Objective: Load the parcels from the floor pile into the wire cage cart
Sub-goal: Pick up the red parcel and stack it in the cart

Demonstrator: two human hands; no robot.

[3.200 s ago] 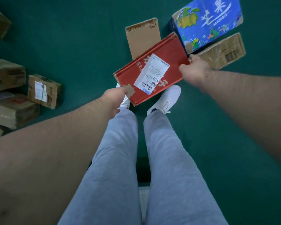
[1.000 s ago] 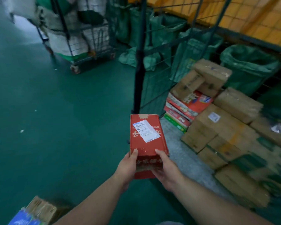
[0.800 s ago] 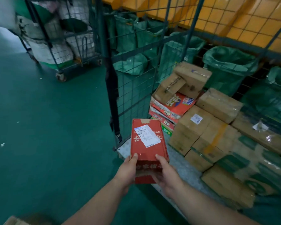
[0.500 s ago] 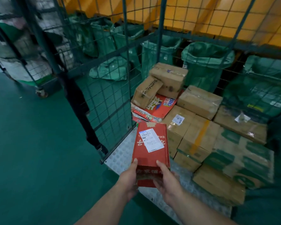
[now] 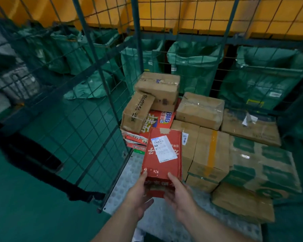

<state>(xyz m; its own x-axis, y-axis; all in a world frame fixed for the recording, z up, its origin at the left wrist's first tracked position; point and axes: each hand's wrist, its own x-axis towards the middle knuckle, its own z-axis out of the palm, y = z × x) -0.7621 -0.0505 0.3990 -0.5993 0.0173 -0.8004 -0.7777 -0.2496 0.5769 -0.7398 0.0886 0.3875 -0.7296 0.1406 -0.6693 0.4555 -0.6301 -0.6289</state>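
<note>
I hold a flat red parcel (image 5: 162,161) with a white shipping label in both hands, lengthwise, out over the front of the wire cage cart (image 5: 87,119). My left hand (image 5: 138,194) grips its near left corner, thumb on top. My right hand (image 5: 179,196) grips the near right corner the same way. The cart's studded metal floor (image 5: 124,182) lies just below the parcel. Several brown cardboard boxes (image 5: 210,154) and red cartons (image 5: 157,119) are stacked inside the cart beyond and to the right of the parcel.
The cart's green mesh side wall stands at my left, with green floor (image 5: 24,206) outside it. Green sacks (image 5: 194,67) hang behind the back mesh under a yellow wall. A large green-printed box (image 5: 262,165) and a brown box (image 5: 241,203) fill the cart's right front.
I picked the red parcel off the floor pile, turned to the cart and carried it forward. Over the last second the cart has come closer and the parcel now hangs over its floor.
</note>
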